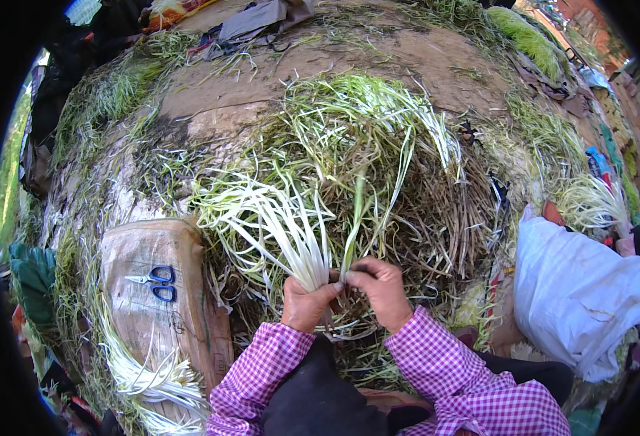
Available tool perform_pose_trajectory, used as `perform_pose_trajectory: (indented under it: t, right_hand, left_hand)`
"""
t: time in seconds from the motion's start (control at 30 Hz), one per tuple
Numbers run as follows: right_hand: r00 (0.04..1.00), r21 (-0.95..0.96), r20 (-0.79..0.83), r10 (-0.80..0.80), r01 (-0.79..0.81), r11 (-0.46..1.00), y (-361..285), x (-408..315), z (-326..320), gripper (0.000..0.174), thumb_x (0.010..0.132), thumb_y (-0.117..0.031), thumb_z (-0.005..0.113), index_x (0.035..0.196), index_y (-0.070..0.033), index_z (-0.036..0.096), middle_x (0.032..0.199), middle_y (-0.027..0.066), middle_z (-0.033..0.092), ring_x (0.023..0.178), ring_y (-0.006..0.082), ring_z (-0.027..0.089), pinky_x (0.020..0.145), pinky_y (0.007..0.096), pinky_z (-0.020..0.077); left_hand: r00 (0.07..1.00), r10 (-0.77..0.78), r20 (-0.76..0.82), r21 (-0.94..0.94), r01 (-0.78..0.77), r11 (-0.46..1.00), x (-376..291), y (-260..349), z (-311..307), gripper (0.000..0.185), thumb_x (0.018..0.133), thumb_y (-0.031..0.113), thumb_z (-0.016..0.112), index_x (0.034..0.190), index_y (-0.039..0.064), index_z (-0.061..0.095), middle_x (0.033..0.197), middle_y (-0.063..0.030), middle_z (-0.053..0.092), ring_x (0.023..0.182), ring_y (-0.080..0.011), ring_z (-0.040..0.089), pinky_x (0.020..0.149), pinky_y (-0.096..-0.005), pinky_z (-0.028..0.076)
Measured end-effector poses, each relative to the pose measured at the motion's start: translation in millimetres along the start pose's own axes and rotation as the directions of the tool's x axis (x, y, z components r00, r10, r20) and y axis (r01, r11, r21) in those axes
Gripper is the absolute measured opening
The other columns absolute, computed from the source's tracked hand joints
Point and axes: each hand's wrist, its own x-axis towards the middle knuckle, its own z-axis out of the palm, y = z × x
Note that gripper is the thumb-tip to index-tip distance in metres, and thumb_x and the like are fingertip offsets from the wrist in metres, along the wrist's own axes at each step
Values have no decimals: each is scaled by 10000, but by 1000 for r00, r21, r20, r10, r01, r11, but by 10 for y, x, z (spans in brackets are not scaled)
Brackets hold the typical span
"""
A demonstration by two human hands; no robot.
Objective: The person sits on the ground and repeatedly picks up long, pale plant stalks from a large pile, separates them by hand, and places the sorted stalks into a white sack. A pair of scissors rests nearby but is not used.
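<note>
My left hand (305, 303) grips a bundle of blanched chives (293, 240), white at the stalks and yellow-green at the tips, which fan away from me. Beside it, my right hand (380, 286) pinches the base of a single greener stalk (355, 218) between thumb and fingers. The fingertips of both hands nearly meet, and the lower ends of the bundle are partly hidden by them. Just beyond lies a large heap of uncleaned chives (363, 136), with brown, dry sheaths on its right side.
To the left, blue-handled scissors (159, 282) rest on a sack-covered block (151, 245); white chives (156, 376) lie at its near end. A white sack (576, 289) stands at right. Leaf scraps litter the ground (227, 120), and another chive pile (524, 41) is at far right.
</note>
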Motion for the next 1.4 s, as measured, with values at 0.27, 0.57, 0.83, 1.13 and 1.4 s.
perform_pose_trajectory:
  t: [0.27, 0.57, 0.83, 1.13, 1.4]
  right_hand:
    - [994, 205, -10, 112, -107, 973, -84, -59, -42, 105, 820, -37, 617, 918, -5, 642, 781, -6, 607, 740, 62, 538, 663, 199, 451]
    - [993, 201, -114, -24, 47, 978, 134, -122, -48, 79, 795, 14, 599, 853, -35, 620, 789, 22, 615, 718, 108, 565, 686, 255, 494]
    - [981, -954, -162, -109, -128, 272, 303, -150, -899, 234, 822, -134, 625, 1003, 13, 625, 831, 99, 597, 724, 199, 555, 686, 339, 482]
    - [959, -293, 9, -282, 272, 917, -230, 59, 189, 150, 819, -74, 636, 941, 12, 637, 841, 63, 597, 724, 91, 555, 623, 216, 463]
    - [947, -133, -303, 105, -151, 980, -436, 25, -147, 102, 867, -143, 575, 863, -54, 624, 780, 19, 625, 686, 82, 565, 615, 211, 486]
  left_hand:
    - [998, -26, 54, -97, 31, 995, -40, -21, -73, 179, 742, -35, 646, 916, -50, 602, 782, -130, 649, 633, -215, 646, 523, -328, 554]
    - [992, 10, -127, -269, -44, 962, 30, 20, -95, 189, 770, -69, 568, 955, -74, 529, 765, -179, 639, 643, -238, 657, 490, -301, 550]
    - [973, 62, -224, -334, -137, 932, 112, 103, -184, 193, 773, -86, 568, 955, -65, 510, 790, -180, 622, 703, -287, 662, 504, -311, 554]
    - [993, 69, -92, -205, -87, 975, 89, 82, 24, 156, 756, -70, 618, 910, -55, 599, 750, -114, 633, 622, -200, 628, 546, -317, 554]
    - [997, -34, -69, -211, 19, 977, 104, 90, -33, 163, 761, -56, 617, 917, -74, 578, 757, -143, 641, 612, -222, 648, 541, -315, 558]
